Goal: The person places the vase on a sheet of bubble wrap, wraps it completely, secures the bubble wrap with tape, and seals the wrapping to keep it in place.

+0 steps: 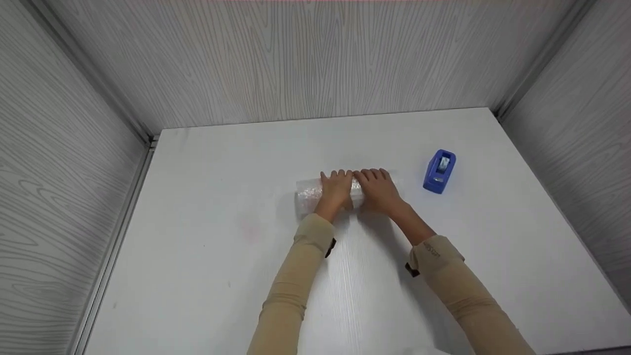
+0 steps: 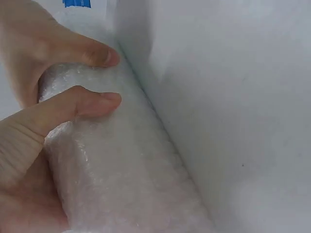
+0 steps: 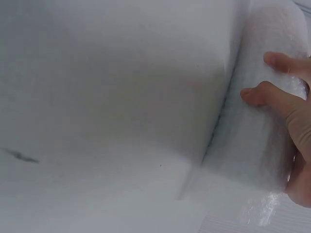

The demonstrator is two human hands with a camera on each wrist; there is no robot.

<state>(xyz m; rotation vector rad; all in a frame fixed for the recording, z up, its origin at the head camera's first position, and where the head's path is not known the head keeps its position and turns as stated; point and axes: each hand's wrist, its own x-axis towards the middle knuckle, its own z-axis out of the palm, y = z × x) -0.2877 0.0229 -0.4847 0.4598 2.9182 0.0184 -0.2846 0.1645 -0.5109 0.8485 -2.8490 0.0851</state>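
Note:
A roll of clear bubble wrap (image 1: 308,196) lies crosswise on the white table, with both hands on it. My left hand (image 1: 336,190) grips its middle, fingers over the far side. Close beside it, my right hand (image 1: 379,192) holds the roll nearer its right end. The left wrist view shows both thumbs bent over the near face of the bubble wrap roll (image 2: 131,170). In the right wrist view the right hand (image 3: 291,109) wraps the bubble wrap roll (image 3: 257,136), and a loose clear flap sticks out past one end. Whatever is inside the roll cannot be made out.
A blue tape dispenser (image 1: 436,177) stands on the table to the right of the roll. The white table (image 1: 207,276) is bounded by grey wood-grain panels at the back (image 1: 296,64) and on both sides.

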